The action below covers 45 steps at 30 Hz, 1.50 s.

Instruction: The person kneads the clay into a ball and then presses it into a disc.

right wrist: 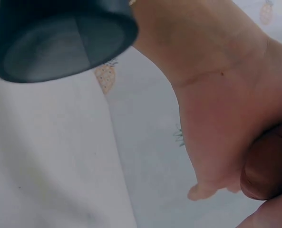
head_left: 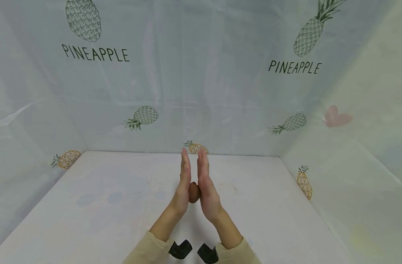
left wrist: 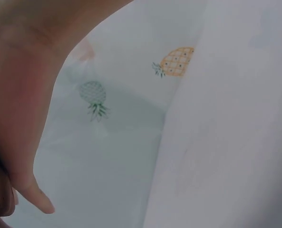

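Note:
A smooth, rounded brown lump (head_left: 194,192), like modelling clay, is held between the two palms over the white table. My left hand (head_left: 183,185) presses it from the left with fingers straight and pointing away. From the other side my right hand (head_left: 207,190) presses too, its fingers also extended. The fingertips of the two hands stand slightly apart. In the right wrist view the brown lump (right wrist: 269,164) sits against the palm, partly cut off by the frame. The left wrist view shows only an edge of the lump (left wrist: 0,197) beside the left hand (left wrist: 22,99).
A white tabletop (head_left: 115,220) spreads below, with faint smudges. Pale sheeting (head_left: 201,80) printed with pineapples walls the back and both sides. Black wrist devices (head_left: 181,250) sit at the beige sleeves (head_left: 151,249), one at each wrist.

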{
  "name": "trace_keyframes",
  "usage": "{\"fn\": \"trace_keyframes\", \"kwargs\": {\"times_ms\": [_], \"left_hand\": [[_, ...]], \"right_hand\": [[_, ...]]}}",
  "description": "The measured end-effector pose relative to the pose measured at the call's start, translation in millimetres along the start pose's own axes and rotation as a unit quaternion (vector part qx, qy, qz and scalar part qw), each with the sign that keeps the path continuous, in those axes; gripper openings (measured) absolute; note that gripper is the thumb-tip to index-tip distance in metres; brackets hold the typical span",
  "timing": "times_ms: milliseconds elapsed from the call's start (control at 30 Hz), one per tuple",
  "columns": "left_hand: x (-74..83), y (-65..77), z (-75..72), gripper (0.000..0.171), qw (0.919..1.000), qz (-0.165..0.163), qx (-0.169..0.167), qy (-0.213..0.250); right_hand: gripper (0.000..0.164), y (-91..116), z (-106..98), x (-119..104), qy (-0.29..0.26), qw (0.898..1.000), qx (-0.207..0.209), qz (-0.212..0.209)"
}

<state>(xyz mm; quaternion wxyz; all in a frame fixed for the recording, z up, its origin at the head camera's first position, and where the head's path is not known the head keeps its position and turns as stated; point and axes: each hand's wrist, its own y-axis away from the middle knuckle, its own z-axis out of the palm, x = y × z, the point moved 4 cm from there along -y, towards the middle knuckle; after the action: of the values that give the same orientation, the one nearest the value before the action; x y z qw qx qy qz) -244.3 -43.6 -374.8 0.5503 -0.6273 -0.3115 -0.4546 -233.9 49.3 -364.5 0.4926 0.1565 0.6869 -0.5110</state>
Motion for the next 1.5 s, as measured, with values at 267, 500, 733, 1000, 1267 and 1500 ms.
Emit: {"fn": "trace_keyframes", "kwargs": {"times_ms": [267, 500, 733, 1000, 1267, 1500], "left_hand": [[0.4, 4.8, 9.9, 0.059, 0.9990, 0.001, -0.042, 0.018], [2.7, 8.1, 17.1, 0.060, 0.9982, 0.013, -0.053, 0.023], [4.2, 10.3, 21.8, 0.060, 0.9973, 0.010, -0.056, 0.045], [8.5, 12.6, 18.5, 0.061, 0.9975, 0.045, -0.042, 0.035], [14.7, 9.8, 8.2, 0.061, 0.9974, 0.069, -0.011, 0.020], [16.8, 6.3, 3.7, 0.064, 0.9972, 0.074, 0.013, -0.008]], "right_hand": [[0.061, -2, -8, -1, 0.004, 0.999, 0.034, -0.010], [0.062, -2, -16, 2, -0.008, 0.998, 0.068, 0.005], [0.061, -2, -21, 5, -0.011, 0.994, 0.105, 0.022], [0.062, -2, -20, 17, -0.025, 0.994, 0.100, 0.047], [0.064, 0, -7, 24, -0.043, 0.995, 0.062, 0.061], [0.063, 0, 2, 19, -0.063, 0.996, 0.033, 0.060]]}}
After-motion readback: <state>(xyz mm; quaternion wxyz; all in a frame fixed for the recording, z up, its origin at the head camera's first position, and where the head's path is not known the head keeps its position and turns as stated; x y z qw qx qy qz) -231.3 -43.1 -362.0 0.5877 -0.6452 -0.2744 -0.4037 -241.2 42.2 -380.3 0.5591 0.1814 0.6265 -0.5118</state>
